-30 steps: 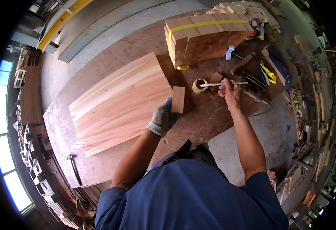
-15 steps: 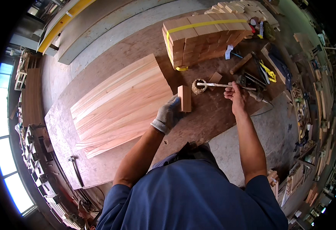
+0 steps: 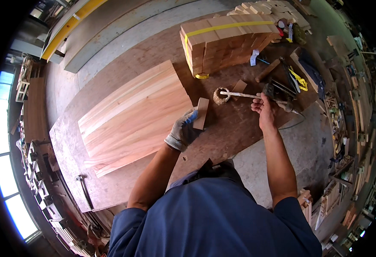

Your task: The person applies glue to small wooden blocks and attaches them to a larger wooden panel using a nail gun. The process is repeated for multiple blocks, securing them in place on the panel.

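The gloved left hand (image 3: pixel 183 132) grips a pale-brown, rectangular wooden block (image 3: pixel 201 113) just right of the streaked boards (image 3: pixel 132 120) on the worktop (image 3: pixel 222 135). The right hand (image 3: pixel 263 109) pinches a stick (image 3: pixel 241 94), its whitish left end at a crusted pot (image 3: pixel 220 101).

The camera sits on the person's head and looks steeply down, over the blue shirt (image 3: pixel 213 214) very near, toward the left hand (image 3: pixel 183 132) and the right hand (image 3: pixel 264 110). Its wide fisheye view reaches also the windows (image 3: pixel 3 120) at left

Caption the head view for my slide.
Gloved left hand holds a wood block, bare right hand a stick at a pot.
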A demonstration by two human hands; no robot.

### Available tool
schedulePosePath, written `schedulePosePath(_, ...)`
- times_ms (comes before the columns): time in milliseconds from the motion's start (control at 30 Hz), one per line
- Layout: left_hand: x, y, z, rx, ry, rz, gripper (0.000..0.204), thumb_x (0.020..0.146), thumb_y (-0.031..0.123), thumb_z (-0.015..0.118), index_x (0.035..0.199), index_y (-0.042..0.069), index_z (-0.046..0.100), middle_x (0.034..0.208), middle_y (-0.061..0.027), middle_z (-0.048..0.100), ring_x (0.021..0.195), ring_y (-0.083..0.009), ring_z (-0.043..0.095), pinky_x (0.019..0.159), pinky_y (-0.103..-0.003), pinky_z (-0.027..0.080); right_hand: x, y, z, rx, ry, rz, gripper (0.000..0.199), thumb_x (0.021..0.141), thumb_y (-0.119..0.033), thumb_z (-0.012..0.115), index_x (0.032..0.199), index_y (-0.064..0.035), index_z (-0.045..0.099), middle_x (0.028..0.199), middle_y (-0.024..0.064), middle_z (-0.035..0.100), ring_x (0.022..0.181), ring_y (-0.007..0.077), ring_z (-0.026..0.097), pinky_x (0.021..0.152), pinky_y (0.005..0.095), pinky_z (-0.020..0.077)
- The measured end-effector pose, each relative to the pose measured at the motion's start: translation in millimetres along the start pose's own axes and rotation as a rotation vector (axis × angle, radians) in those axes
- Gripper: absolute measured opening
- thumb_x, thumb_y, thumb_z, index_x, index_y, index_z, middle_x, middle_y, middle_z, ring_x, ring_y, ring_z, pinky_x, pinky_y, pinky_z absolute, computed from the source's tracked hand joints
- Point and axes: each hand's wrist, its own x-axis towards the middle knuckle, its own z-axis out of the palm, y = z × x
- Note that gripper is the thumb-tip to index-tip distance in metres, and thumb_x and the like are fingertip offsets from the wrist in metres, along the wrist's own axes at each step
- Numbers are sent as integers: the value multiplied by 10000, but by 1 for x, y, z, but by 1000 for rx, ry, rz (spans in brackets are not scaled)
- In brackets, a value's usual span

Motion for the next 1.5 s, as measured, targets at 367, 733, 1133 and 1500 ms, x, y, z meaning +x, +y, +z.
schedulePosePath(367, -45, 72, -9, 102, 63, 75, 572, 1039, 370, 620, 1434, -30, 516, 1321, -204, 657, 1128, -303, 674, 918, -388, 551, -2, -1, -1, -16, 29, -21, 329, 1051, -361, 626, 1161, -60, 702, 871, 35, 731, 738, 149, 696, 677, 304, 573)
schedulePosePath(733, -32, 15, -8, 270, 98, 73, 546, 1066, 424, 570, 1407, -1, 535, 1202, -179, 681, 1015, -292, 684, 825, -443, 579, -6, -3, 1, -2, 63, -43, 308, 1040, -341, 643, 1127, -51, 696, 848, 48, 728, 687, 154, 690, 642, 316, 573)
schedulePosePath(1133, 30, -20, 5, -121, 96, -97, 447, 1081, 328, 572, 1430, 51, 533, 1289, -153, 662, 1118, -293, 677, 910, -428, 584, -24, -26, -22, 205, -106, 67, 268, 1050, -321, 622, 1101, -68, 693, 855, 36, 719, 720, 168, 689, 679, 310, 554)
schedulePosePath(1500, 7, -6, 41, -76, -47, -85, 461, 1073, 332, 596, 1443, 62, 542, 1232, -94, 653, 1038, -243, 666, 853, -457, 600, -87, -62, 19, 26, -257, -145, 223, 1047, -219, 622, 1087, -13, 695, 847, 103, 727, 681, 199, 687, 656, 338, 565)
